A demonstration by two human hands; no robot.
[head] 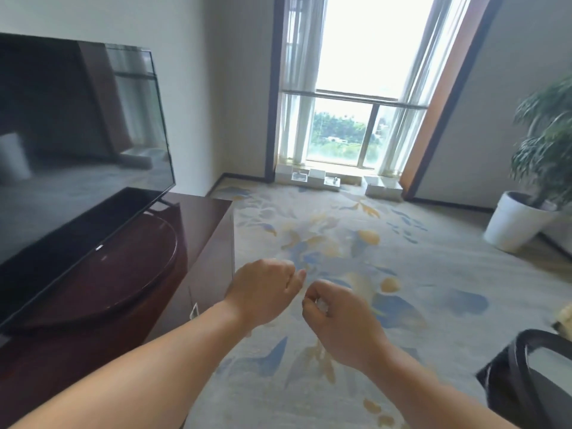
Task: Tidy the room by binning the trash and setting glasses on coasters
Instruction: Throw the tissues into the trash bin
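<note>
Pale and crumpled, a scrap (320, 303) of trash, seemingly light and soft enough for a fingertip hold, sits pinched in the curled right hand (337, 317) above the carpet (340, 230), left of the bin (520, 360), while the curled left hand's (264, 292) hold cannot be told.

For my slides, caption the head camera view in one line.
Left hand and right hand curl together above floral carpet, between television cabinet and black bin.

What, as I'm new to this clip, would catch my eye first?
The left hand, curled, and right hand, seemingly pinching something small and pale, nearly meet mid-frame over the patterned carpet. A big dark television stands left on a wooden cabinet, and a bright window glows ahead.
</note>
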